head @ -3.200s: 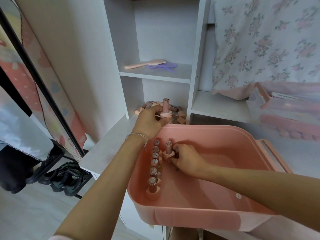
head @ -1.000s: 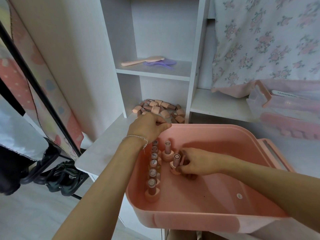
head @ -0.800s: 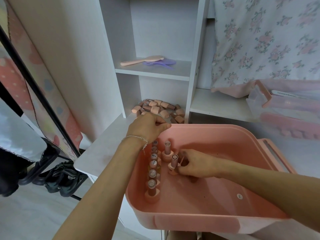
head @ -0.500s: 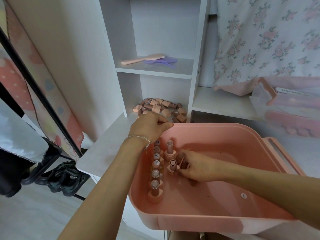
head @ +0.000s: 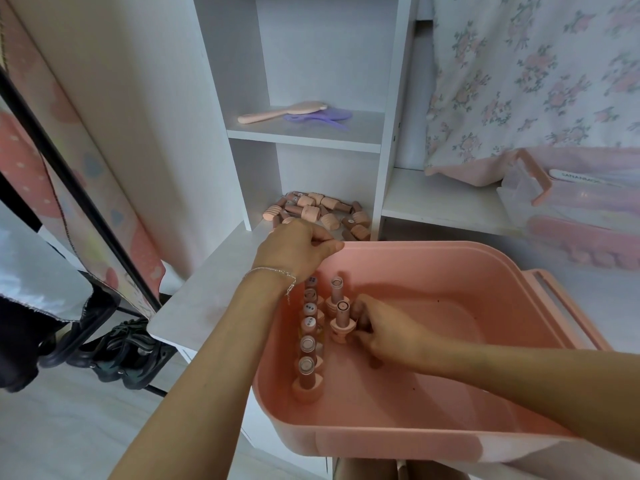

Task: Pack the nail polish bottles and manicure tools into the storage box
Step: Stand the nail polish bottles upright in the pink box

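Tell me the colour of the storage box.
Pink; the storage box shows best in the head view.

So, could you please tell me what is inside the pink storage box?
The pink storage box holds upright nail polish bottles; the right hand touches one. The left hand covers the row's far end.

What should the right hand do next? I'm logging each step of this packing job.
Probably let go and draw back. The right hand pinches the base of a nail polish bottle that already stands upright on the storage box floor, in line behind another bottle. More bottles wait on the shelf, where the left hand is at the box rim.
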